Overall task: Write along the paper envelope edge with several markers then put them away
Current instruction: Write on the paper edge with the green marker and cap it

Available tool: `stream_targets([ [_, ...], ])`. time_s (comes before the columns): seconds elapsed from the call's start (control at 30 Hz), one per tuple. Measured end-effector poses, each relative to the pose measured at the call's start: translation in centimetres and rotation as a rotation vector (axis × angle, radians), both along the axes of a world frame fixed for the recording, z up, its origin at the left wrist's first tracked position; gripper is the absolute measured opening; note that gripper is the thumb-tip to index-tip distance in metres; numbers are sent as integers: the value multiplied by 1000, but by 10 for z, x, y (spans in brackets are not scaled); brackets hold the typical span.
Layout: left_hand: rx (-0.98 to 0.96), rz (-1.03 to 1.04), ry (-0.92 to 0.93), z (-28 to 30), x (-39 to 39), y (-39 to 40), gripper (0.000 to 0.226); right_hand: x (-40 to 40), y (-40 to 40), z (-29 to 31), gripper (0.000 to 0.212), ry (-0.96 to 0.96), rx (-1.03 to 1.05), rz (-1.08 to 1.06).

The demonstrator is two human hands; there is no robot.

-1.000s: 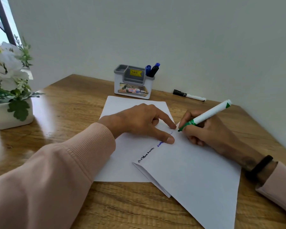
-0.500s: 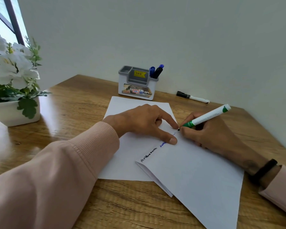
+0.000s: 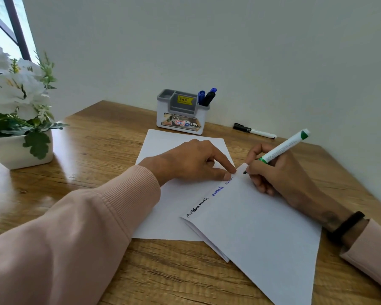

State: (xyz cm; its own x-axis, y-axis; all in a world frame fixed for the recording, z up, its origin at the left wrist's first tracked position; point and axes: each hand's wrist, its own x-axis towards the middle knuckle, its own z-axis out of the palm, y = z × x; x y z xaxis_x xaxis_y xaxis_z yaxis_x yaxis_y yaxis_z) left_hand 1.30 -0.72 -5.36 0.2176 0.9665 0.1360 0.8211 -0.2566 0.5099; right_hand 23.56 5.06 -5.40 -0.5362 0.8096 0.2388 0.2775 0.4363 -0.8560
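Three short scribbles, black, blue and green, run along the upper edge of the white paper envelope (image 3: 262, 234), lying angled on a white sheet (image 3: 169, 212). To stop it sliding, the left hand (image 3: 194, 161) presses its corner with extended fingertips; the right hand (image 3: 279, 175) pinches a green-capped white marker (image 3: 282, 148), tip at the edge. Two blue markers (image 3: 206, 96) stand in the grey-and-white desk organiser (image 3: 180, 119), presumably finished with.

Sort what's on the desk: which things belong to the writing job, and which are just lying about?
In the job:
green marker in right hand
envelope pinned by left hand
black marker
blue markers in organiser

Lying about:
flower pot
loose sheet
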Motion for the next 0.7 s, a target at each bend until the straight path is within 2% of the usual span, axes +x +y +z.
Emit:
stream_targets([
  [0.07,-5,-4,-14,1,0,-1,27,1,2,-1,16,19,11,13],
  [0.2,-1,-6,-21,-1,0,0,26,2,-1,1,18,86,-82,101],
  [0.33,9,-13,-17,0,-1,0,25,0,-4,5,12,137,-191,98],
  [0.53,4,-15,-10,-1,-1,1,25,-1,-4,3,12,-114,50,-43],
  [0.7,1,-16,-25,0,0,1,24,-2,-6,3,13,-167,86,-58],
])
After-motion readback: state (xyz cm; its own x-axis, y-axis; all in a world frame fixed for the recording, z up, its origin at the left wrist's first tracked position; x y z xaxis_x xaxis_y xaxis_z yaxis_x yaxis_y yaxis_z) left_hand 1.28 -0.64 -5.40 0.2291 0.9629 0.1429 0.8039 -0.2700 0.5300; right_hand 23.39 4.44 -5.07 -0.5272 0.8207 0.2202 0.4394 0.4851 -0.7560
